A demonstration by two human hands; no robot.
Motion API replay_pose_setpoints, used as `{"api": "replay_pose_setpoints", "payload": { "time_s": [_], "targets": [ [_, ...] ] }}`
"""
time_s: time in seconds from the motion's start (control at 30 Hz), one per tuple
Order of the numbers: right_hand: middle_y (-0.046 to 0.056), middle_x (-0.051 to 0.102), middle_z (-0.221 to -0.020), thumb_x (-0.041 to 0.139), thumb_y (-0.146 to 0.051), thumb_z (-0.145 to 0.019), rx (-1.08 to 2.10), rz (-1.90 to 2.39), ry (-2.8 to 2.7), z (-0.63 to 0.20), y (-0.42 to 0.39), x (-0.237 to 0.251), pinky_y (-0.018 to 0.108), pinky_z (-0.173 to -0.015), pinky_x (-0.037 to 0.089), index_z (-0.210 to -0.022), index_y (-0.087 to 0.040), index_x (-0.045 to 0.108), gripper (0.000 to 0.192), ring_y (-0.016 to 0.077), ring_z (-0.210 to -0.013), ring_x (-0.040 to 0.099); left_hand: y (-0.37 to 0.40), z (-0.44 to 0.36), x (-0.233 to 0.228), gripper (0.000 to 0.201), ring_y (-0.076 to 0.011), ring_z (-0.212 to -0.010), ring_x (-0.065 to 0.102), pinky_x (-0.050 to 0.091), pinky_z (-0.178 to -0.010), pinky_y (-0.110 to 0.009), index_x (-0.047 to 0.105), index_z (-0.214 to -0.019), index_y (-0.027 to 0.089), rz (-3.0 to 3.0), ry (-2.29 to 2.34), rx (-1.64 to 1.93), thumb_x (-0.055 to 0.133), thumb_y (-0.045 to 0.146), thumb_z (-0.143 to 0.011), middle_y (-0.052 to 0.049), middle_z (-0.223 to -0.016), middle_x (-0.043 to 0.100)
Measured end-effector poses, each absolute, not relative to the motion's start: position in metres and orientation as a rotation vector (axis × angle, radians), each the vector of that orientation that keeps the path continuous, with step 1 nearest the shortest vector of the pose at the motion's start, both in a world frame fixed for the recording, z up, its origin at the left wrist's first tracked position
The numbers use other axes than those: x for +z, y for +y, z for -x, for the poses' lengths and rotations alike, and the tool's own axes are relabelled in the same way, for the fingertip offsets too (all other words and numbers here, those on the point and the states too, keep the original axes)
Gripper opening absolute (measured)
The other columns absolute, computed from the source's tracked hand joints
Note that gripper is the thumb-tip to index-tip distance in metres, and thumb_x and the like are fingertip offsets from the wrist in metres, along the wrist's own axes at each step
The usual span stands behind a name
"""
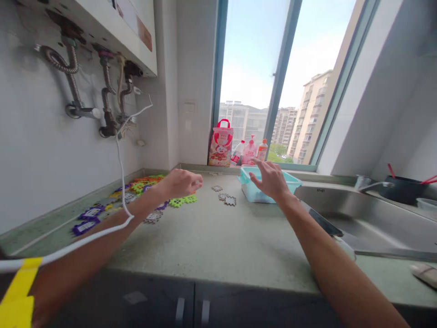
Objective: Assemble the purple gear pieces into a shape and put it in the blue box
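Observation:
My left hand [182,182] is above the counter's left part with its fingers curled together; anything inside them is too small or hidden to make out. Below and beside it lie lime-green interlocking plastic pieces [176,202], a grey piece [153,217] and purple pieces [91,212]. Over a turquoise plastic basin [254,195], my right hand [269,178] hangs with fingers spread and nothing visible in it. The basin's contents are mostly hidden by that hand and the wall. Between the hands, several grey toothed pieces [230,201] lie flat on the counter.
A white cable [123,191] drops from the wall and crosses in front of my left forearm. Right of the basin is a steel sink [341,200], with a black pot [398,189] behind it. A pink bag [221,148] and bottles [250,151] stand by the window.

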State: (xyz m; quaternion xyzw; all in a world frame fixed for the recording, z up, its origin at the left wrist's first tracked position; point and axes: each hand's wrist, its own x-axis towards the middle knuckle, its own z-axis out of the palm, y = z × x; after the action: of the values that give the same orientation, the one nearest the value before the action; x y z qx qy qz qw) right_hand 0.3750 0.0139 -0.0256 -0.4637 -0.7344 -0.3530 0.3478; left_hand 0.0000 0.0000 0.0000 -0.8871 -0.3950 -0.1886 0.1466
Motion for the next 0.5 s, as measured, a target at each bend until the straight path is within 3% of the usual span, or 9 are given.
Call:
{"api": "replay_pose_setpoints", "payload": {
  "time_s": [0.1,0.2,0.3,0.43,0.5],
  "targets": [
    [0.015,0.074,-0.122,0.056,-0.031,-0.1,-0.921,1.133,-1.916,-0.369,0.01,-0.025,0.048,-0.099,0.046,-0.148,-0.016,0.053,0.05,0.0339,-0.114,0.063,0.055,0.049,-0.02,0.033,-0.0252,-0.09,0.074,0.05,-0.081,-0.031,0.079,-0.104,0.027,2.284,-1.479,-0.409,0.049,0.039,-0.101,-0.005,-0.098,0.08],
    [0.014,0.073,-0.122,0.057,-0.029,-0.099,-0.902,1.047,-1.943,-0.361,0.007,-0.025,0.048,-0.101,0.047,-0.146,-0.017,0.055,0.049,0.033,-0.114,0.063,0.077,0.096,-0.035,0.036,-0.0312,-0.098,0.073,0.052,-0.083,-0.035,0.08,-0.11,0.029,2.21,-1.777,-0.182,0.056,0.049,-0.093,-0.008,-0.109,0.08],
    [0.013,0.073,-0.123,0.059,-0.026,-0.097,-0.849,0.958,-2.011,-0.35,0.005,-0.027,0.048,-0.103,0.048,-0.146,-0.019,0.056,0.049,0.032,-0.115,0.064,0.083,0.121,-0.033,0.04,-0.0307,-0.096,0.073,0.052,-0.081,-0.033,0.081,-0.109,0.027,2.217,-1.912,-0.081,0.062,0.054,-0.087,-0.011,-0.113,0.079],
    [0.011,0.073,-0.13,0.058,-0.024,-0.098,-0.724,0.859,-2.153,-0.334,0.005,-0.036,0.044,-0.103,0.05,-0.14,-0.022,0.061,0.043,0.029,-0.118,0.066,0.078,0.121,-0.023,0.043,-0.0237,-0.076,0.07,0.049,-0.07,-0.029,0.08,-0.095,0.019,2.357,-2.002,-0.009,0.068,0.059,-0.083,-0.009,-0.094,0.079],
    [0.008,0.075,-0.126,0.056,-0.023,-0.098,-0.619,0.855,-2.242,-0.327,0.007,-0.043,0.038,-0.095,0.053,-0.129,-0.023,0.068,0.032,0.0251,-0.108,0.071,0.071,0.116,-0.02,0.046,-0.0209,-0.069,0.067,0.047,-0.065,-0.028,0.076,-0.091,0.015,2.488,-2.015,-0.023,0.068,0.059,-0.084,-0.007,-0.082,0.076]
  ]
}}
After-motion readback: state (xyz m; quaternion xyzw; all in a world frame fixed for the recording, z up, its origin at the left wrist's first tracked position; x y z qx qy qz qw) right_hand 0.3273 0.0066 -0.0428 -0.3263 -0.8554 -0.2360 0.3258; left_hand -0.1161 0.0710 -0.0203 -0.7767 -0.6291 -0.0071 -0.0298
